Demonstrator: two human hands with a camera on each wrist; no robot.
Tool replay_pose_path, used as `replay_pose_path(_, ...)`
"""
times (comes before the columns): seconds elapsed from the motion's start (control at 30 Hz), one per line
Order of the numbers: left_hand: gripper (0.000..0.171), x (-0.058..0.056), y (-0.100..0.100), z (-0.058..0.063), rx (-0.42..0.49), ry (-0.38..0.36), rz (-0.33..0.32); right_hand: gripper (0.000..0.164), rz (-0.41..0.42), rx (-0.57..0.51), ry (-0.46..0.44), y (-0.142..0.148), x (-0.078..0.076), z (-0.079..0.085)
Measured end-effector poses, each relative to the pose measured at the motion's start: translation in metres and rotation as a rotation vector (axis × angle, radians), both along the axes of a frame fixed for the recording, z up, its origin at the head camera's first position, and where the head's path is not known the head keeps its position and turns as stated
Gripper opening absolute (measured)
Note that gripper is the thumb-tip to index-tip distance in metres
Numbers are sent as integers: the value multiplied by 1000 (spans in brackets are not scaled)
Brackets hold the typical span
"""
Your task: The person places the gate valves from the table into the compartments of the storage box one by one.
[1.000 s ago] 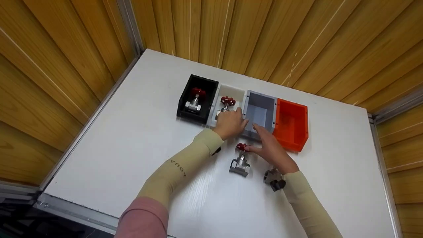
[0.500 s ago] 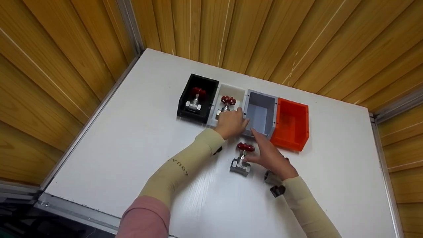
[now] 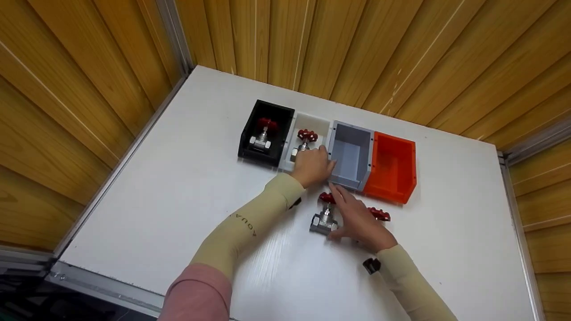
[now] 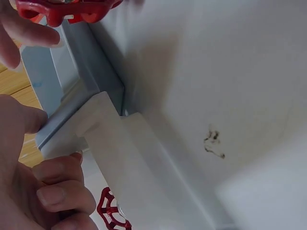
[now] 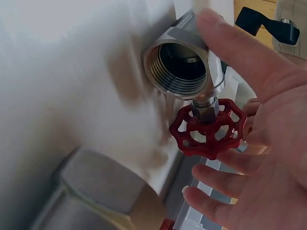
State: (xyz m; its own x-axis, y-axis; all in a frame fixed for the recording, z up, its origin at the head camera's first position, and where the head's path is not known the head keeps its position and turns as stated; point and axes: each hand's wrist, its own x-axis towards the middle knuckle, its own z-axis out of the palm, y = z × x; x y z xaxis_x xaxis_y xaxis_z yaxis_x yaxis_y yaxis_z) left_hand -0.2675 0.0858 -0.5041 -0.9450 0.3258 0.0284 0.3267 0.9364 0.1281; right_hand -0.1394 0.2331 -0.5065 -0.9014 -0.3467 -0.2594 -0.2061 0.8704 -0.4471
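My left hand (image 3: 312,167) pinches the adjoining front walls of the white bin (image 4: 129,167) and grey bin (image 4: 98,67), thumb on the grey side and curled fingers on the white. A metal gate valve with a red handwheel (image 3: 308,135) stands in the white bin, partly behind that hand. My right hand (image 3: 359,218) reaches round another gate valve (image 3: 325,219) on the table. Its thumb (image 5: 240,48) overlaps the valve body in the right wrist view, while loosely extended fingers (image 5: 220,182) lie along the red handwheel (image 5: 208,129).
Left of the white bin, the black bin (image 3: 250,140) holds a gate valve (image 3: 263,136). An orange bin (image 3: 395,165) adjoins the grey bin on the right. Another valve's red handwheel (image 3: 379,214) shows behind my right hand. Wood-look walls (image 3: 357,53) enclose the table's back and sides.
My right hand has moved down and slightly left, its thumb passing from the handwheel to beside the valve body. My left hand stays at the bins.
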Motion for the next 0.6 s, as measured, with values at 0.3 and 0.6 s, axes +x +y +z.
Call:
replay_pose_path(0.3, 53, -1, 4, -2, -24, -10, 23, 136, 61, 69, 79, -7, 6, -6)
replay_pose_path(0.6, 52, 1, 7, 0, -37, -37, 29, 134, 17, 91, 83, -11, 9, -8)
